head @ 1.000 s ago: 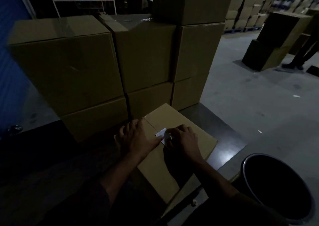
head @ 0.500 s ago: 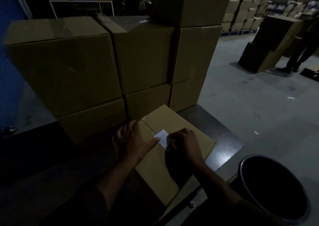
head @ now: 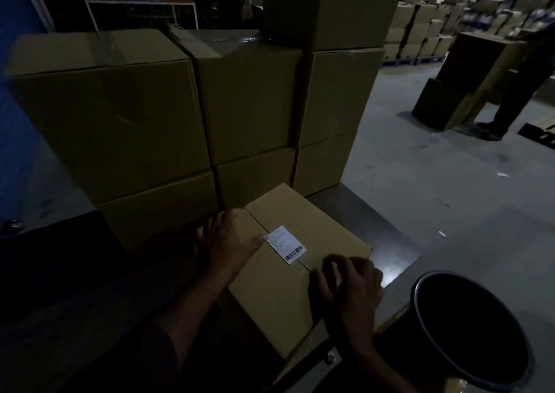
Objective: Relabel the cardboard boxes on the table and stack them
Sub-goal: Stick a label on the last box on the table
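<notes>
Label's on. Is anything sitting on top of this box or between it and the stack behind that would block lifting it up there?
Nothing visible lies on the box except its label and both hands. The left hand rests on its far-left part, the right hand at its near edge. The stack stands directly behind.

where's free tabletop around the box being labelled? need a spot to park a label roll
Bare tabletop shows right of the box, between it, the stacked boxes and the table's right edge. Left of it is too dark to judge. Behind, the stack stands close, and the left hand and right hand occupy its top by the label.
</notes>
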Available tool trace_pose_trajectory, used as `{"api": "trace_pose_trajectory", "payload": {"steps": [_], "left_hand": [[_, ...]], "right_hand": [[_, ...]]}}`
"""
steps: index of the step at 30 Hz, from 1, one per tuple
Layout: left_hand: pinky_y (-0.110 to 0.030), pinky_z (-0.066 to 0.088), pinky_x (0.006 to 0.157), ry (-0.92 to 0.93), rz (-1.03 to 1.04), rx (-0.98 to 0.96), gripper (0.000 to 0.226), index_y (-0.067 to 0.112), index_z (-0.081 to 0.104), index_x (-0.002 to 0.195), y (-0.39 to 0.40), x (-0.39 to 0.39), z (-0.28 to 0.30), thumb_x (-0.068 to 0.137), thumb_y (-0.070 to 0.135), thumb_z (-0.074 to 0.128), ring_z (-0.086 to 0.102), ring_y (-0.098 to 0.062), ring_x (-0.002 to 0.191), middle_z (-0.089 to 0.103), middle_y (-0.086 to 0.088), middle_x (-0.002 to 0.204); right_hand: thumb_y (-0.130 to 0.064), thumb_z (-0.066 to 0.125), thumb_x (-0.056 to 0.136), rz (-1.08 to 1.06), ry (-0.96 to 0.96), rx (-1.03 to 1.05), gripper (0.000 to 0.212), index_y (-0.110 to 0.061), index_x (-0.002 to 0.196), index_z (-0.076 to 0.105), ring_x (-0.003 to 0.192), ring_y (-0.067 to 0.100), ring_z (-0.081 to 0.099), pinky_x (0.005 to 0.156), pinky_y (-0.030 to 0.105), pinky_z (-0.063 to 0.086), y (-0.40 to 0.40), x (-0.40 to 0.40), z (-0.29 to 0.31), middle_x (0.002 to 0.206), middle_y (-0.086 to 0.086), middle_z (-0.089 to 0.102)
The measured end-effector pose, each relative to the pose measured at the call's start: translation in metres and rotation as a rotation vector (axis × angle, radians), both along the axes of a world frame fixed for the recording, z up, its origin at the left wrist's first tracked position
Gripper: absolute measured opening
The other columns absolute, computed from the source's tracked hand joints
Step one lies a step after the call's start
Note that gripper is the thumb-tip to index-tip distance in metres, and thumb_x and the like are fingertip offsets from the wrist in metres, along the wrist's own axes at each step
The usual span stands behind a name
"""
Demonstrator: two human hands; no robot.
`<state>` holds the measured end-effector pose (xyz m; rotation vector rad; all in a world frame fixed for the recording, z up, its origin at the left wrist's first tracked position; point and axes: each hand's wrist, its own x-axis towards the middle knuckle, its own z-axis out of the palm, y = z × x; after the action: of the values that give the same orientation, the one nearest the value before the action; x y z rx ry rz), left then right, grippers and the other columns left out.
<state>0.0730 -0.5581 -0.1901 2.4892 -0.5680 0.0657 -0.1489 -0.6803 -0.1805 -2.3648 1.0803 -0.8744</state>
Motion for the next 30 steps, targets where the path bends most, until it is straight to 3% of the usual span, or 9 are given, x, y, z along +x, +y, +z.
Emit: {"api": "trace_pose_trajectory", "payload": {"steps": [5, 8, 10, 13, 15, 17, 19, 24, 30], "left_hand": [[-0.051, 0.022, 0.116, 0.031, 0.085, 0.085, 0.098, 0.03, 0.041, 0.151, 0.004, -0.003, 0.006, 0.072, 0.081, 0.07, 0.038, -0.03, 0.143, 0.047, -0.005, 0.153], [-0.053, 0.018, 0.121, 0.186, 0.116, 0.111, 0.113, 0.026, 0.031, 0.159, 0.023, -0.008, 0.013, 0.071, 0.08, 0.074, 0.025, -0.034, 0.153, 0.033, -0.011, 0.165], [-0.05, 0.031, 0.119, 0.372, 0.082, 0.048, 0.123, 0.023, 0.031, 0.16, 0.041, -0.012, 0.022, 0.064, 0.079, 0.081, 0.036, -0.035, 0.149, 0.04, -0.01, 0.161], [-0.035, 0.045, 0.095, 0.483, 0.014, 0.003, 0.111, 0.022, 0.042, 0.148, 0.051, -0.025, 0.026, 0.061, 0.07, 0.09, 0.056, -0.028, 0.131, 0.057, 0.0, 0.138], [-0.039, 0.043, 0.103, 0.405, 0.029, -0.061, 0.12, 0.023, 0.032, 0.155, 0.045, -0.03, 0.03, 0.061, 0.065, 0.092, 0.046, -0.032, 0.142, 0.047, -0.005, 0.149], [-0.053, 0.029, 0.12, 0.304, 0.072, -0.081, 0.14, 0.028, 0.007, 0.165, 0.034, -0.034, 0.031, 0.06, 0.07, 0.09, 0.021, -0.036, 0.155, 0.016, -0.006, 0.17], [-0.057, 0.023, 0.124, 0.266, 0.054, -0.11, 0.146, 0.031, -0.003, 0.166, 0.021, -0.039, 0.024, 0.059, 0.077, 0.085, 0.007, -0.032, 0.158, 0.0, 0.001, 0.172], [-0.062, 0.028, 0.121, 0.108, -0.057, 0.034, 0.148, 0.027, 0.007, 0.163, 0.006, -0.051, 0.006, 0.044, 0.102, 0.054, -0.006, -0.029, 0.159, 0.001, 0.005, 0.171], [-0.059, 0.03, 0.122, 0.093, -0.05, 0.016, 0.144, 0.023, 0.018, 0.161, 0.008, -0.051, 0.008, 0.044, 0.101, 0.051, -0.007, -0.028, 0.159, 0.007, 0.001, 0.17]], "right_hand": [[-0.029, 0.08, 0.085, 0.041, -0.078, 0.085, 0.03, -0.024, 0.113, 0.071, 0.113, 0.014, 0.037, 0.092, 0.035, 0.039, -0.001, -0.001, -0.008, 0.117, 0.002, 0.051], [-0.03, 0.074, 0.09, 0.159, 0.003, 0.048, 0.025, -0.026, 0.115, 0.073, 0.117, 0.018, 0.045, 0.092, 0.03, 0.04, -0.034, 0.012, -0.002, 0.121, 0.003, 0.058], [-0.03, 0.072, 0.093, 0.28, 0.167, -0.004, 0.026, -0.026, 0.118, 0.074, 0.118, 0.022, 0.054, 0.09, 0.024, 0.036, -0.064, 0.021, 0.007, 0.125, 0.004, 0.062], [-0.025, 0.071, 0.093, 0.438, 0.365, 0.001, 0.033, -0.024, 0.126, 0.07, 0.129, 0.026, 0.049, 0.094, 0.026, 0.036, -0.088, 0.035, 0.026, 0.138, 0.003, 0.056], [-0.024, 0.07, 0.093, 0.441, 0.396, -0.027, 0.036, -0.025, 0.129, 0.068, 0.13, 0.026, 0.049, 0.101, 0.032, 0.039, -0.086, 0.042, 0.03, 0.142, 0.004, 0.056], [-0.03, 0.073, 0.088, 0.416, 0.355, -0.065, 0.033, -0.027, 0.122, 0.071, 0.122, 0.026, 0.052, 0.097, 0.037, 0.043, -0.073, 0.045, 0.027, 0.135, 0.002, 0.06], [-0.038, 0.07, 0.084, 0.429, 0.253, -0.071, 0.028, -0.03, 0.11, 0.072, 0.111, 0.021, 0.055, 0.088, 0.038, 0.046, -0.054, 0.044, 0.018, 0.123, -0.003, 0.063], [-0.04, 0.071, 0.085, 0.475, 0.136, -0.062, 0.015, -0.028, 0.093, 0.072, 0.099, 0.011, 0.052, 0.084, 0.033, 0.045, -0.036, 0.039, 0.012, 0.106, -0.009, 0.064], [-0.05, 0.056, 0.085, 0.475, 0.142, -0.127, 0.031, -0.026, 0.095, 0.072, 0.098, 0.012, 0.053, 0.084, 0.028, 0.037, -0.038, 0.044, 0.005, 0.1, -0.009, 0.064]]}}
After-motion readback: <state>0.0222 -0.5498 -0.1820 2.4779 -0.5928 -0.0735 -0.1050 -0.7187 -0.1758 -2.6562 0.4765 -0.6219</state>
